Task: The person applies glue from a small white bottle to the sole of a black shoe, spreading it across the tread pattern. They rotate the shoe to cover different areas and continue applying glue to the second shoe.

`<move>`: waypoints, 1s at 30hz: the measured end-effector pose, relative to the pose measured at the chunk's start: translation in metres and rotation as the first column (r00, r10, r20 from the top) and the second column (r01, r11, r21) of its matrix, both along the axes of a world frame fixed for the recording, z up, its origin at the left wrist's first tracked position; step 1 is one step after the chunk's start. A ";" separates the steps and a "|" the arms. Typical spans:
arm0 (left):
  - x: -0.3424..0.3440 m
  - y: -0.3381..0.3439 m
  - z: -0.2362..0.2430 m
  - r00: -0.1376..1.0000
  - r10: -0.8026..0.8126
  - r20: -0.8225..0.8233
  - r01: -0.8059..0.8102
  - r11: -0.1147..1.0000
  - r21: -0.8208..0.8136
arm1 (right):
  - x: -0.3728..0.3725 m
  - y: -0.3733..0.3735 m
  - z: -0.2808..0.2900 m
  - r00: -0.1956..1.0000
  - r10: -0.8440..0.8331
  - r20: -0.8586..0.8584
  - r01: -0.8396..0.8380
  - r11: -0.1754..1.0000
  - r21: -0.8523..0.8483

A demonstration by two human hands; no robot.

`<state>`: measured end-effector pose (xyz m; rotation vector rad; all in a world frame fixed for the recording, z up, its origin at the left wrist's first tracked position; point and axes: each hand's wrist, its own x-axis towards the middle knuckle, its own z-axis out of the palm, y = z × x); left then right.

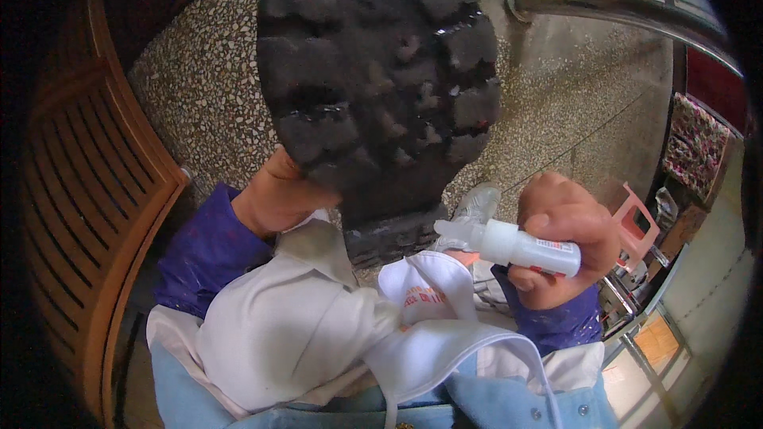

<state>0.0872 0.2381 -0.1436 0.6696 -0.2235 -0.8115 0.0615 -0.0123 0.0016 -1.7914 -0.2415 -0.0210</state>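
A boot with a thick black lugged sole [373,71] is held up before me, its tread turned toward me. Shiny, wet-looking patches and paler marks show on the lugs. My left hand [282,195] is closed on the boot's lower left side, and its fingertips are hidden behind it. To the right of the heel, my right hand [568,230] grips a small white squeeze bottle [520,248]. The bottle lies nearly level, its narrow pale nozzle pointing left at the heel's lower edge. Whether the nozzle touches the heel I cannot tell.
A brown slatted wooden bench [103,214] curves along the left. Speckled stone floor [203,63] spreads beneath. A metal rail [620,8] crosses the upper right. Beyond my right hand stand a pink plastic stool [636,226] and a patterned cushion [695,143]. White cloth [286,334] covers my lap.
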 end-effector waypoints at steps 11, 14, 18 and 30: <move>0.006 -0.005 0.020 0.956 0.000 -0.294 0.028 0.995 0.091 | -0.005 0.026 -0.013 0.977 0.085 -0.195 -0.119 0.977 -0.175; 0.007 -0.001 0.015 0.948 -0.114 -0.297 0.137 0.989 0.058 | -0.004 0.030 -0.007 0.963 0.055 -0.264 -0.101 0.981 -0.166; 0.010 -0.005 0.020 0.940 -0.124 -0.318 0.136 0.991 0.016 | -0.001 0.038 -0.009 0.972 0.024 -0.232 -0.066 0.982 -0.176; 0.017 -0.005 0.024 0.927 -0.170 -0.336 0.212 0.973 0.093 | 0.004 0.046 -0.011 0.962 0.044 -0.270 -0.096 0.978 -0.184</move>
